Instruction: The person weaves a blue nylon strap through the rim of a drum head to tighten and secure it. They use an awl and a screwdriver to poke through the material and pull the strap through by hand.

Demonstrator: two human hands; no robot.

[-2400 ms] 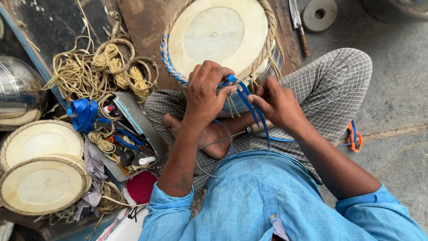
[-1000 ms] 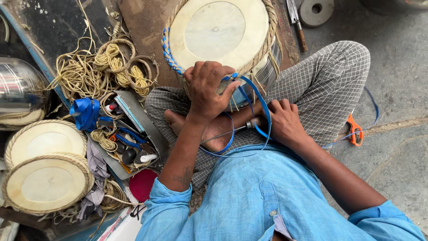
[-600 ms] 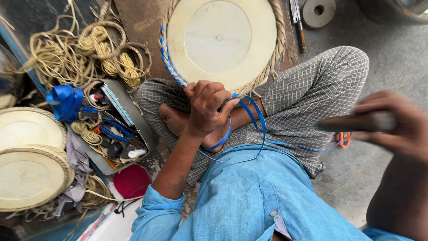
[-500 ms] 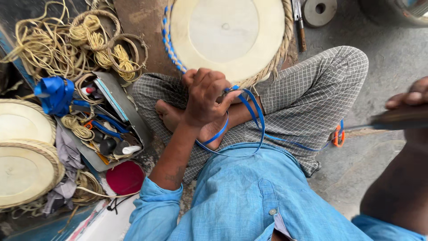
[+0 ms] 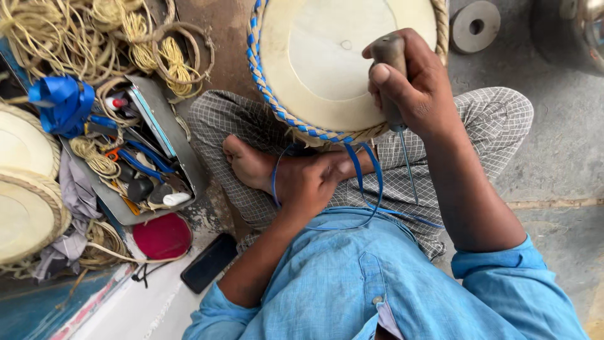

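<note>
Right hand (image 5: pixel 418 88) is clenched round the grey handle of an awl (image 5: pixel 393 94), thin spike pointing down past the knee, lifted free of the weave. Left hand (image 5: pixel 308 186) pinches the blue strap (image 5: pixel 371 182) low by the bare foot, holding it taut where it leaves the drum (image 5: pixel 327 63), which rests on the crossed legs. Beside it, a tool tray (image 5: pixel 170 145) sits within reach.

A drum (image 5: pixel 333 63) rests on the lap, a tool tray (image 5: pixel 141 157) to its left, a phone (image 5: pixel 211 271) below that.
</note>
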